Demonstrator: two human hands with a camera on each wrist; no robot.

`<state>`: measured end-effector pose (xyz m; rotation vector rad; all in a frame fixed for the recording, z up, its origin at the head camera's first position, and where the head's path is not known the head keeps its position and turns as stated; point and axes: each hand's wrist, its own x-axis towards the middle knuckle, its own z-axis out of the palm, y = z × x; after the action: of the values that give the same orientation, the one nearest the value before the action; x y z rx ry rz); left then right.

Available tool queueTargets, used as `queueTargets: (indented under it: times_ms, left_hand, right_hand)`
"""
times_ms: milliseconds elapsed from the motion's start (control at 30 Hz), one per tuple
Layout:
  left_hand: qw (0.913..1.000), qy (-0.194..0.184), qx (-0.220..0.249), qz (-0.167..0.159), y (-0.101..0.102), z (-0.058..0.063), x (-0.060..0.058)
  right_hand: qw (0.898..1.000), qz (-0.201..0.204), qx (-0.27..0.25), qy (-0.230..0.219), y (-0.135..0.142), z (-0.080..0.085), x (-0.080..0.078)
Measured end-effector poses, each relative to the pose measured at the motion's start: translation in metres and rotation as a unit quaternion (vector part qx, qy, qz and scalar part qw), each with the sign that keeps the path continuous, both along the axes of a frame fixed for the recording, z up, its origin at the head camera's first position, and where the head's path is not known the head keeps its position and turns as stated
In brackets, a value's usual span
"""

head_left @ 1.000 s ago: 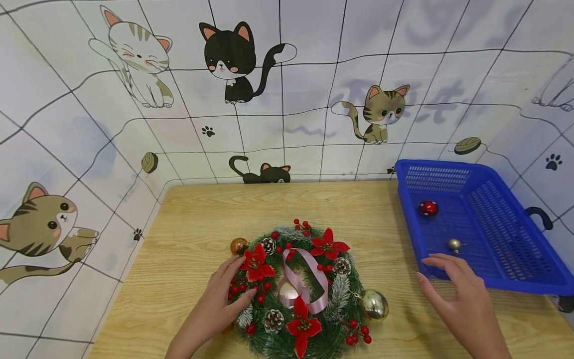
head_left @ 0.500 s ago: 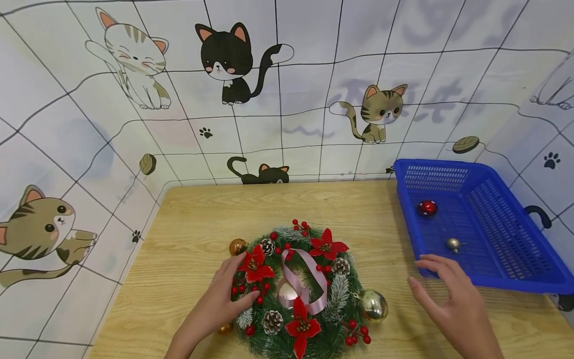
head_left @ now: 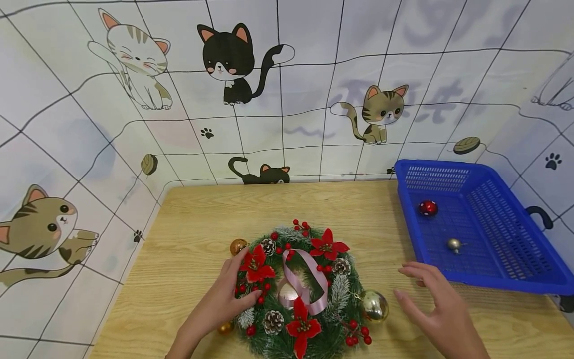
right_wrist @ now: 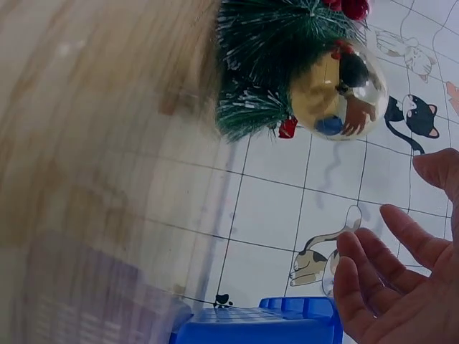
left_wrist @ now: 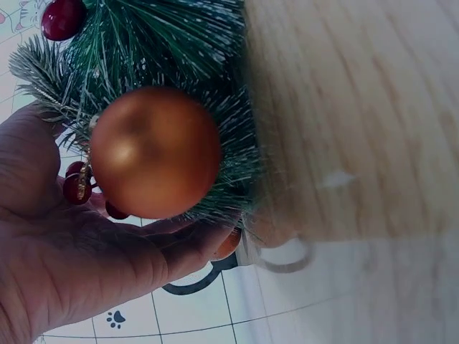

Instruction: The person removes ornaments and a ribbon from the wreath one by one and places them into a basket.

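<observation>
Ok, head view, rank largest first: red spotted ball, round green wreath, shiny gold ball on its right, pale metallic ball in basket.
Round green wreath
Shiny gold ball
Red spotted ball
Pale metallic ball

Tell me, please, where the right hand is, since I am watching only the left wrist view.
Observer: Certainly. The head view shows the right hand to the right of the wreath, with a small gap between it and the shiny gold ball.
Operator: Thank you; is that hand holding anything?
Observer: No, the right wrist view shows its fingers parted, with nothing between them.
Operator: And could you say whether any ornaments lie away from the wreath?
Observer: Yes, in the head view, a blue basket at the right contains a red ornament with white spots and a small gold ornament.
</observation>
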<state>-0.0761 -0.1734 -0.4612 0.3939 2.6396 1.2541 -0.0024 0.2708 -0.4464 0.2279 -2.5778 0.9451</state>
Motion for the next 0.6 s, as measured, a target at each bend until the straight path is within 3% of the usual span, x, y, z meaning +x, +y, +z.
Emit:
queueTargets:
  times_ms: [300,600]
  left_hand:
    - [0.9998,-0.014,0.014,0.001,0.002,0.0,-0.002]
    - [0.9998,-0.013,0.014,0.01,0.004,0.0,0.0]
  right_hand:
    - [0.997,0.074,0.023,0.019,-0.006,-0.008,-0.002]
    - [0.995,0.1,0.03,0.01,-0.011,-0.013,0.0]
